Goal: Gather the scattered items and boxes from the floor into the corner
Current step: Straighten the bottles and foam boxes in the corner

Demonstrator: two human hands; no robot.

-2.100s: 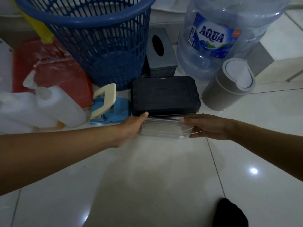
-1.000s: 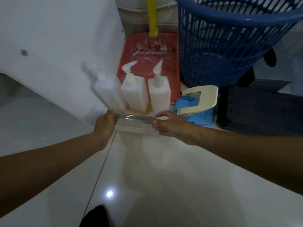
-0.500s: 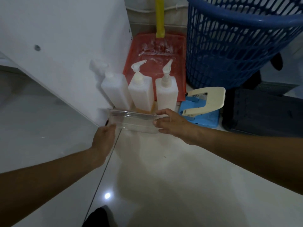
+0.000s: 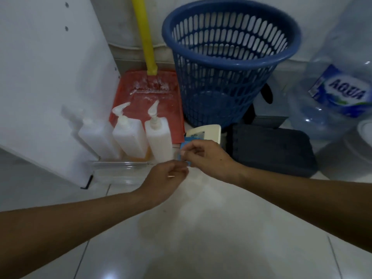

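Two hands meet low over the floor: the left hand (image 4: 167, 178) loosely curled and empty, the right hand (image 4: 207, 158) curled at one punch (image 4: 204, 132), grip unclear. One clear box (image 4: 117, 171) lies before three bottles (image 4: 129, 137), near one basket (image 4: 221, 57) and one black case (image 4: 271, 150).

Dim, bluish, soft-blurred; floor (image 4: 201, 238) glare, bowed edges.

clear box (image 4: 120, 171) on floor (image 4: 201, 228), just before bottles (image 4: 159, 138) | left hand (image 4: 167, 178), right hand (image 4: 205, 158) near it, fingers loosely curled | basket (image 4: 227, 63), black case (image 4: 269, 150) behind
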